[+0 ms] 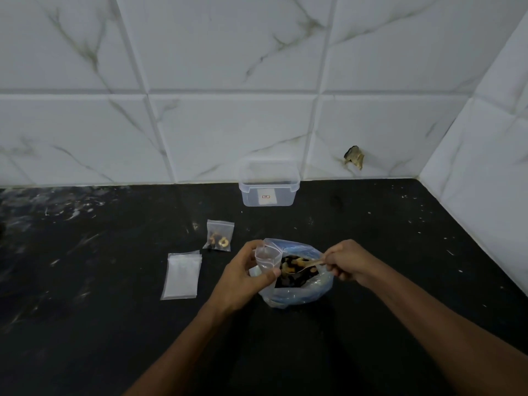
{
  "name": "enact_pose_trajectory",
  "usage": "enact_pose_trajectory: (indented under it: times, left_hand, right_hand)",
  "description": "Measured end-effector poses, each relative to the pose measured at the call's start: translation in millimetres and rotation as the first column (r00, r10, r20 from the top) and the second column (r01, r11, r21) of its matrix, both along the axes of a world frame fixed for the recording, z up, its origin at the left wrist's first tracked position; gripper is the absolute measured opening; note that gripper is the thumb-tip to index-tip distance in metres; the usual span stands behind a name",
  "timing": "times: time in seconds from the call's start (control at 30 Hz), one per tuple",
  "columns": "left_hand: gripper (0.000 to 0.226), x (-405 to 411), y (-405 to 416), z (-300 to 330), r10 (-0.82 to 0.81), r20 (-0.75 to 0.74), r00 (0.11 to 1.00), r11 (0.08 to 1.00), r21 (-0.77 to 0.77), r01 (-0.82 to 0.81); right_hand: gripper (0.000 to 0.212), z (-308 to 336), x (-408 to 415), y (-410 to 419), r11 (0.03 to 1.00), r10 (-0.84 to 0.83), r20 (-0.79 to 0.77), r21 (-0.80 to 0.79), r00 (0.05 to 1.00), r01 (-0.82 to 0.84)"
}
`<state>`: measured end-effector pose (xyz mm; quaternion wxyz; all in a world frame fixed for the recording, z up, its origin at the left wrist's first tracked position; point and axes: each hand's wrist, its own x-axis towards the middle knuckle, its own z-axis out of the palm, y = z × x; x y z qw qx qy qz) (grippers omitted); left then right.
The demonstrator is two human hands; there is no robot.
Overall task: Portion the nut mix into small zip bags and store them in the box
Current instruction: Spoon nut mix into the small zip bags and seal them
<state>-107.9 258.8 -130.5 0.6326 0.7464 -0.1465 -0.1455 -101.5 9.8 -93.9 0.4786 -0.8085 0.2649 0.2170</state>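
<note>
My left hand (243, 277) pinches a small clear zip bag (267, 256), its mouth held open over the big plastic bag of nut mix (297, 290). My right hand (347, 262) grips a small spoon (307, 265) whose bowl carries nuts just above the mix, beside the small bag's mouth. One filled zip bag (219, 235) lies on the black counter to the left. A stack of empty zip bags (181, 275) lies further left. The clear plastic box (269, 184) stands open against the wall, with nothing visible inside.
The black speckled counter (114, 324) meets a white marble-tiled wall at the back and another on the right. A chipped hole (354, 157) marks the back tile right of the box.
</note>
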Motion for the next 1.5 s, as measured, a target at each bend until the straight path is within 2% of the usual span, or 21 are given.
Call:
enact_pose_trajectory:
  times: [0.17,0.37,0.47,0.57,0.67,0.77,0.87,0.93,0.97,1.0,1.1,1.17,1.2,1.27,1.37,1.5]
  left_hand:
    - [0.054,3.1,-8.9,11.2,0.024,0.096,0.995,0.997,0.067,-0.030]
    - [0.051,9.0,-24.4,8.4,0.122,0.195,0.973,0.978,0.144,-0.152]
    - [0.053,13.1,-31.7,6.0,0.121,0.217,0.969,0.971,0.177,-0.161]
    - [0.052,14.4,-38.5,5.5,0.129,0.182,0.975,0.969,0.187,-0.163]
    - [0.049,13.5,-43.4,4.3,0.142,0.183,0.973,0.968,0.182,-0.175]
    - [0.051,12.5,-45.8,-1.0,0.153,0.161,0.975,0.971,0.158,-0.179]
    - [0.058,12.5,-44.9,-6.4,0.166,0.138,0.976,0.969,0.162,-0.188]
    - [0.059,12.1,-43.1,-8.0,0.172,0.120,0.978,0.970,0.152,-0.189]
    - [0.058,11.3,-41.9,-7.5,0.180,0.111,0.977,0.971,0.141,-0.194]
    - [0.056,10.9,-40.3,-6.9,0.189,0.100,0.977,0.971,0.131,-0.201]
    - [0.048,9.3,-31.9,-6.2,0.199,0.082,0.976,0.972,0.109,-0.208]
    - [0.045,7.3,-24.9,-6.1,0.202,0.066,0.977,0.975,0.084,-0.207]
    - [0.044,5.8,-21.6,-5.9,0.208,0.059,0.976,0.974,0.075,-0.212]
    - [0.042,3.0,-16.4,-5.0,0.217,0.061,0.974,0.973,0.068,-0.220]
    - [0.041,0.0,-12.3,-4.0,0.199,0.059,0.978,0.976,0.082,-0.203]
    - [0.043,-1.7,-9.6,-7.7,0.179,0.019,0.984,0.980,0.084,-0.180]
  right_hand:
    - [0.019,34.6,0.0,-13.3,0.997,-0.045,0.041,0.067,0.998,0.043]
    - [0.016,81.4,2.7,-17.3,0.995,-0.050,0.142,0.088,0.989,0.038]
    - [0.015,91.4,-0.2,-7.8,0.999,0.030,0.179,0.019,0.983,-0.034]
    - [0.015,90.9,-5.2,7.5,0.972,0.192,0.237,-0.179,0.952,-0.151]
    - [0.016,86.0,-9.3,26.1,0.842,0.420,0.305,-0.482,0.855,-0.241]
    - [0.020,78.4,-16.4,45.3,0.663,0.600,0.269,-0.694,0.754,-0.280]
    - [0.015,69.0,-25.6,59.1,0.443,0.768,0.167,-0.835,0.619,-0.325]
    - [0.012,68.2,-28.5,60.9,0.391,0.815,0.163,-0.863,0.556,-0.320]
    - [0.013,71.0,-28.6,60.1,0.406,0.813,0.191,-0.863,0.551,-0.300]
    - [0.014,76.2,-28.2,58.0,0.460,0.785,0.244,-0.845,0.569,-0.272]
    - [0.016,92.1,-23.6,42.0,0.721,0.575,0.486,-0.682,0.658,-0.126]
    - [0.014,92.1,-17.0,23.8,0.803,0.433,0.560,-0.596,0.706,-0.020]
    - [0.015,86.8,-13.3,15.6,0.817,0.394,0.537,-0.576,0.746,-0.016]
    - [0.018,63.1,-7.9,5.2,0.808,0.384,0.389,-0.580,0.838,-0.101]
    - [0.021,12.3,-7.3,4.0,0.751,0.432,0.197,-0.619,0.880,-0.229]
    - [0.026,-25.8,-6.1,12.1,0.694,0.441,0.214,-0.697,0.872,-0.180]
